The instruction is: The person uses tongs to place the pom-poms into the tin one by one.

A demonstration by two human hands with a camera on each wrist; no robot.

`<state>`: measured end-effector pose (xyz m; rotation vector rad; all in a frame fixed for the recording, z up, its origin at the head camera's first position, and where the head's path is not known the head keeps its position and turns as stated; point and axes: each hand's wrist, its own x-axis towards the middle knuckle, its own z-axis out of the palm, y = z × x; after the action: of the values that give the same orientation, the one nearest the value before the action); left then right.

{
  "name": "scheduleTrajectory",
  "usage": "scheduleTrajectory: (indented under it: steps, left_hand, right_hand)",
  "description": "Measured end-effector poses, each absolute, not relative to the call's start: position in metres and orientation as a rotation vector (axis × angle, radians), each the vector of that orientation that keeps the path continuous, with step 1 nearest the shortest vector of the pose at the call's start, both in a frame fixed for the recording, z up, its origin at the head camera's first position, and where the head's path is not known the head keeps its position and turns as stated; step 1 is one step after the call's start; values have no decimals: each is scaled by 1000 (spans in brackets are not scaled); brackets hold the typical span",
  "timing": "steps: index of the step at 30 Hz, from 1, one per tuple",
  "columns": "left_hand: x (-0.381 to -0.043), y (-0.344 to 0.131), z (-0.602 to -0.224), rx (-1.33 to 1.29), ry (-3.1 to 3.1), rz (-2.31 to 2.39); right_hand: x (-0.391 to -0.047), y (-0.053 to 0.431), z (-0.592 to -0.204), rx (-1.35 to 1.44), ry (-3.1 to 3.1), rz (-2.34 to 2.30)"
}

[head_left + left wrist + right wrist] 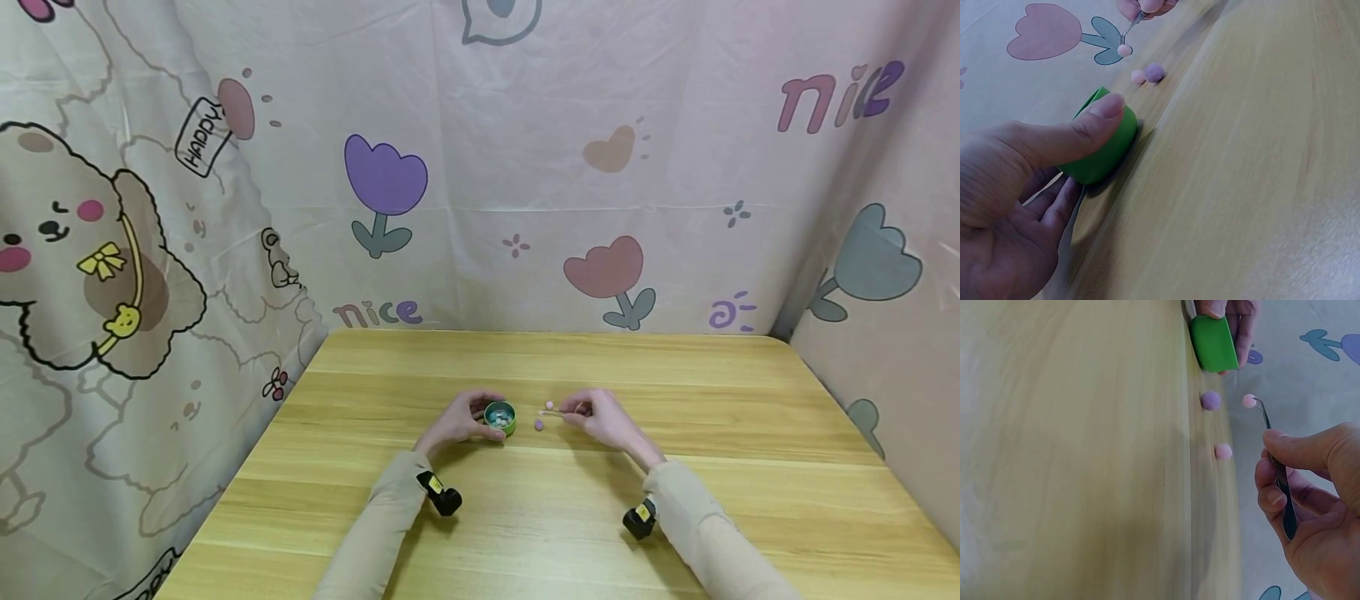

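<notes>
My left hand (463, 419) grips a small green cup (1105, 150) on the table, thumb on the near side and fingers on the far side. Several pale little pieces lie inside the cup, too small to tell apart. To the right, my right hand (602, 417) holds slim metal tweezers (1280, 478) with bent tips. A pink pom-pom (1249, 400) is pinched in those tips, raised above the table. Beneath and beside it, a purple pom-pom (1210, 400) and another pink pom-pom (1223, 451) rest on the wood between the two hands.
The light wooden table (525, 517) reaches back to a printed curtain (480, 167) with flowers and hearts. Another stretch of this cloth hangs along the left side. Small black cameras (442, 496) sit on both wrists, over beige sleeves.
</notes>
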<state>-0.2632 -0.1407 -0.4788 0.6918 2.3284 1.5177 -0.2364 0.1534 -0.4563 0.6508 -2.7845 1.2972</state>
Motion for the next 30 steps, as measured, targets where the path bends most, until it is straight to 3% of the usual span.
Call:
scheduleTrajectory:
  steps: [30]
  left_hand:
    - [-261, -140, -476, 643, 2302, 1533]
  right_hand:
    - [-240, 123, -448, 691, -2756, 1332]
